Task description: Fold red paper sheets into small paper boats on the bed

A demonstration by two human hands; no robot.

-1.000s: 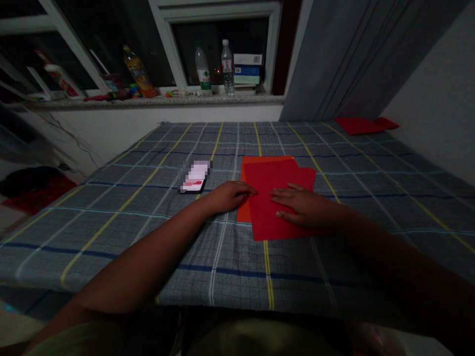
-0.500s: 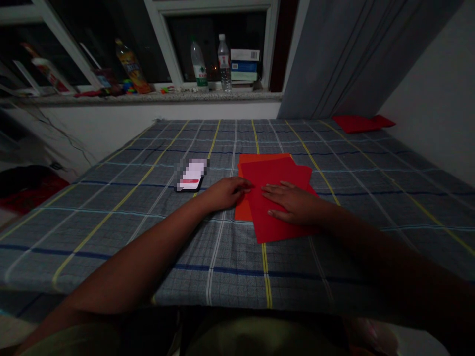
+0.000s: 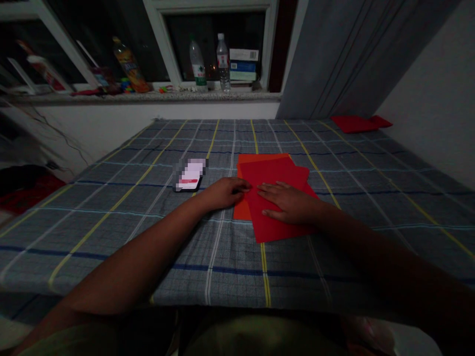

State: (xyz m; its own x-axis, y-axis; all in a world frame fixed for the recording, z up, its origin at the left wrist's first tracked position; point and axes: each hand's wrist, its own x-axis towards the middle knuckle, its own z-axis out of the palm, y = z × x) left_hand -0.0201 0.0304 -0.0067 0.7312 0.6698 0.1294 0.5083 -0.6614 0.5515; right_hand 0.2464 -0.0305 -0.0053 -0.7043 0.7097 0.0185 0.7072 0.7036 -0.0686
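Red paper (image 3: 274,230) lies askew over an orange sheet (image 3: 242,211), which shows along the left and top. More red edges stick out on the right, so several sheets may be stacked. My right hand (image 3: 287,201) rests palm down on the red paper, fingers stretched and a little spread. At the left edge of the stack is my left hand (image 3: 229,192), fingers loosely bent with their tips touching the paper and the thumb apart below. A phone (image 3: 190,175) with a lit, partly blurred screen lies to the left of my left hand.
A grey checked cloth (image 3: 237,257) covers the table. Red packets (image 3: 356,124) lie at the far right corner. Bottles (image 3: 223,64), stacked boxes (image 3: 243,66) and small items line the windowsill (image 3: 178,96). A grey curtain (image 3: 345,54) hangs at the back right.
My right hand has slid slightly left across the red paper. The left hand and the sheets look almost unchanged; the whole view has shifted a little.
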